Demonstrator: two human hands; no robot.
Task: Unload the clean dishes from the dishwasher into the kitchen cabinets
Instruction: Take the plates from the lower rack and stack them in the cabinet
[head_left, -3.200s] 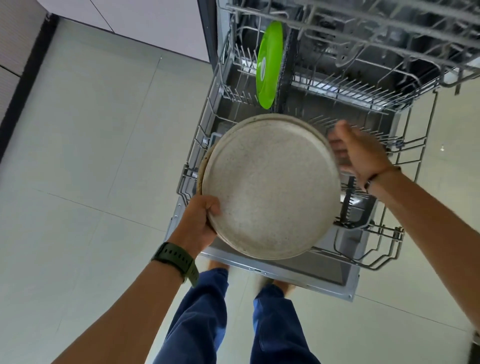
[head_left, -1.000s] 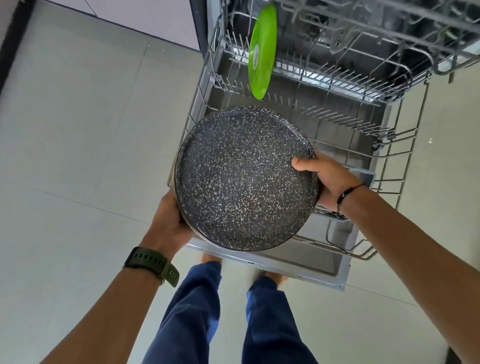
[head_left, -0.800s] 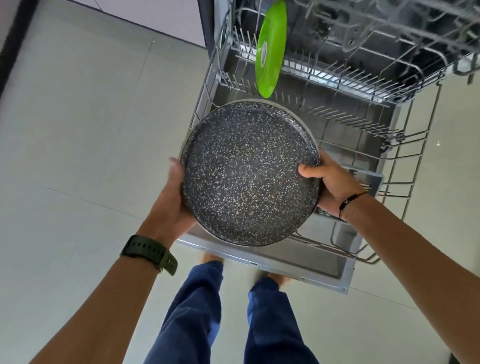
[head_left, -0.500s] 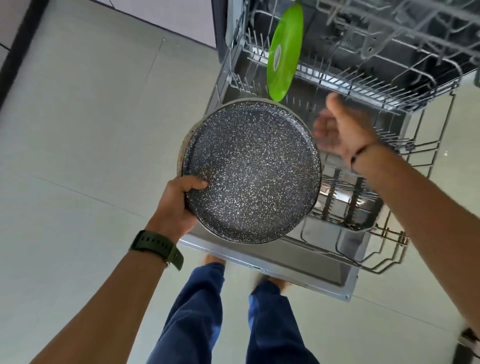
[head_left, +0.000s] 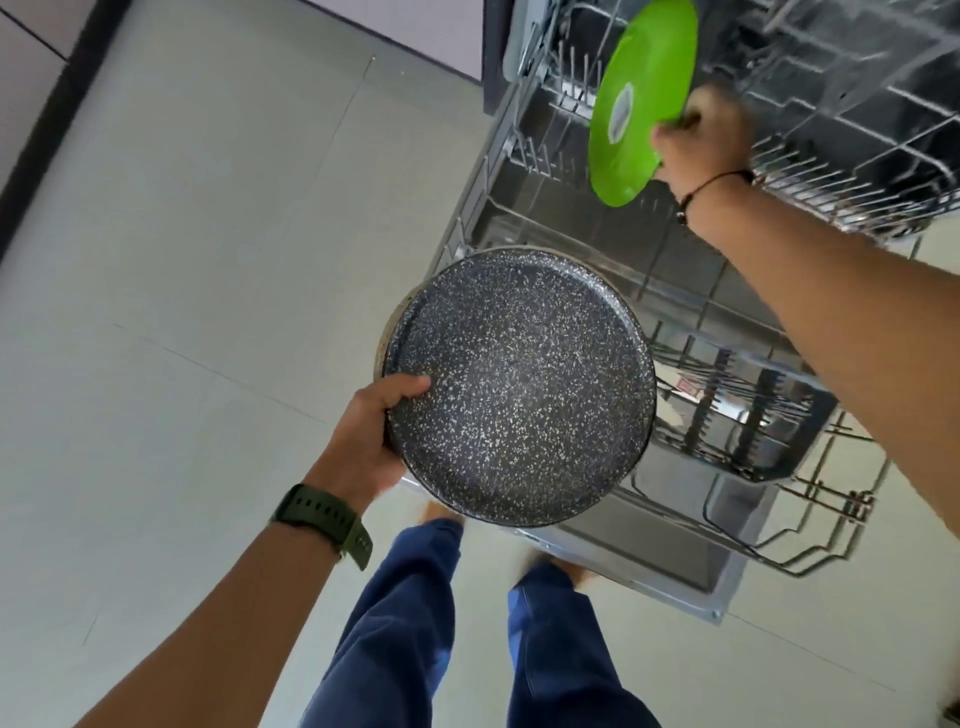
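A dark speckled plate (head_left: 519, 384) lies flat on top of a pale plate whose rim (head_left: 387, 332) shows at its left edge. My left hand (head_left: 371, 436) grips this stack at its left rim, thumb on top, above the front of the pulled-out lower rack (head_left: 810, 551). A bright green plate (head_left: 641, 98) stands on edge at the back of that rack. My right hand (head_left: 701, 135) reaches to it and closes on its right rim.
The upper rack (head_left: 857, 104) juts out above the green plate, right of my right hand. A dark cutlery basket (head_left: 753, 415) sits in the lower rack. The open door's front edge (head_left: 649, 587) is just before my feet. Pale tiled floor spreads to the left.
My right hand has let go of the dark plate, moved up and back, and taken hold of the green plate's rim. My left hand alone now carries the stack, thumb on top.
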